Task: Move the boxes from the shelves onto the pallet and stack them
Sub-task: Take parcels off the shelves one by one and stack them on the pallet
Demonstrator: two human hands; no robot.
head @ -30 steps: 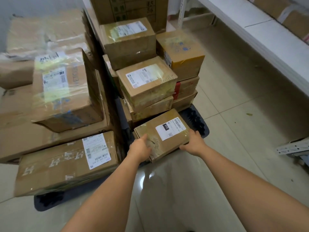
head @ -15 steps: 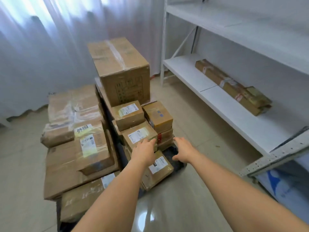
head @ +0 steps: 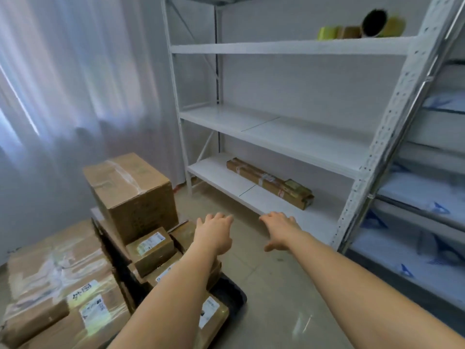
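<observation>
We are holding both arms out over the bare floor, and we are taking the black pallet as our landmark. Our left hand is hovering above the pallet's far right corner, fingers spread and relaxed, gripping nothing. Our right hand is hanging further right of the pallet, over open tile, fingers also loose and holding nothing. The two hands are sitting apart with a clear gap between them.

On the pallet, the boxes are crowding right up to its right edge: a small labelled box is lying at the near right corner, partly under our left forearm, and a stack of small boxes is sitting behind it. A big taped box is standing at the pallet's far end. Left of the pallet, wrapped boxes are piling up against it.

Right of the pallet, across a strip of open floor, the white shelves are standing. One long flat box is lying on the lowest shelf, set back from its front edge. Rolls of tape are sitting on the top shelf. A curtain is hanging behind the pallet.
</observation>
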